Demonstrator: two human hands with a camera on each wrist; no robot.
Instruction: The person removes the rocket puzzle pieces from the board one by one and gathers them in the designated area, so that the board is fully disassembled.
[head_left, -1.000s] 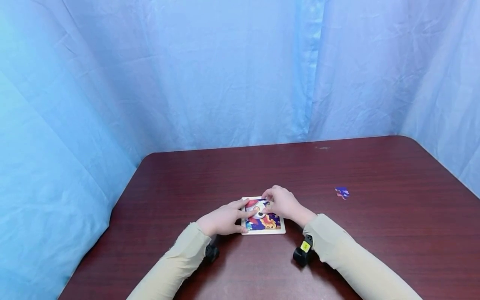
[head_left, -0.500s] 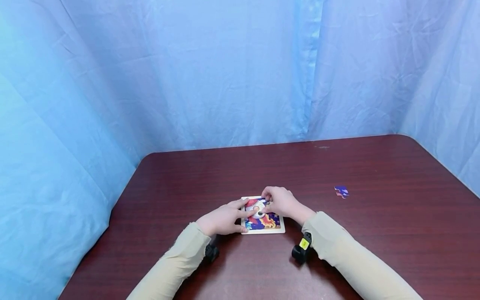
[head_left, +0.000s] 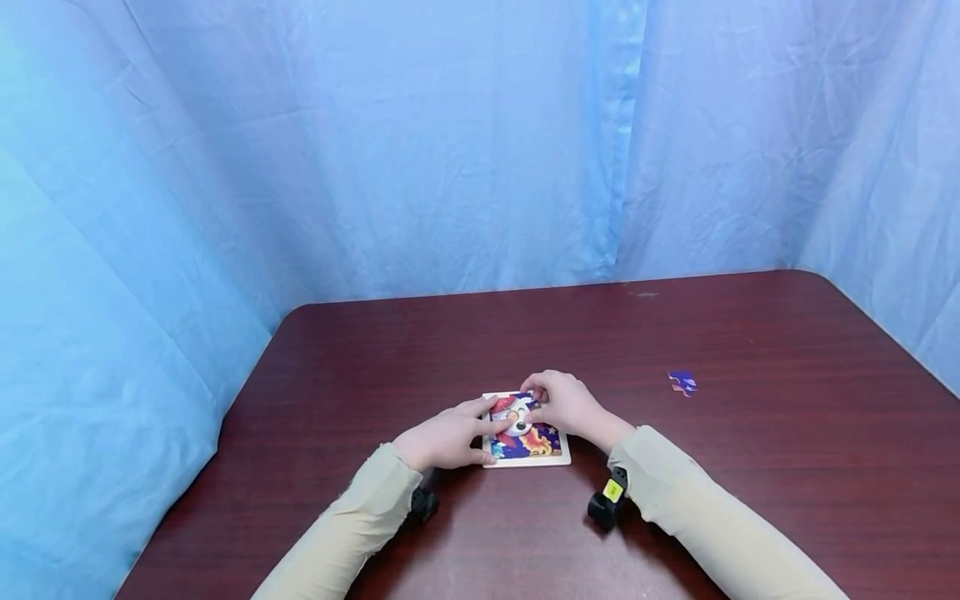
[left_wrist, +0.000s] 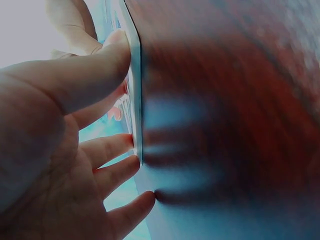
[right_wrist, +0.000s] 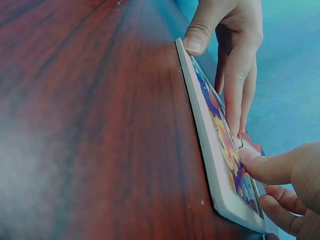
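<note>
A small jigsaw puzzle [head_left: 542, 446] in a white frame lies flat on the table. Its picture shows a white and red shape over purple and orange. My left hand [head_left: 447, 435] rests on its left side, fingers spread and fairly straight, with the thumb at the near left corner. Across the upper right of the board, my right hand [head_left: 572, 408] has its fingers bent, pinching a puzzle piece [right_wrist: 253, 143] between thumb and fingers. That piece, white and red, stands tilted above the board in the right wrist view; the fingers hide part of it.
A loose purple puzzle piece [head_left: 682, 382] lies on the dark red wooden table [head_left: 420, 342], to the right of the board. Pale blue curtains [head_left: 465, 150] hang behind the table and at both sides.
The right hand shifts very slightly over the upper right of the board, its fingertips lifting a little. The left hand keeps its place.
</note>
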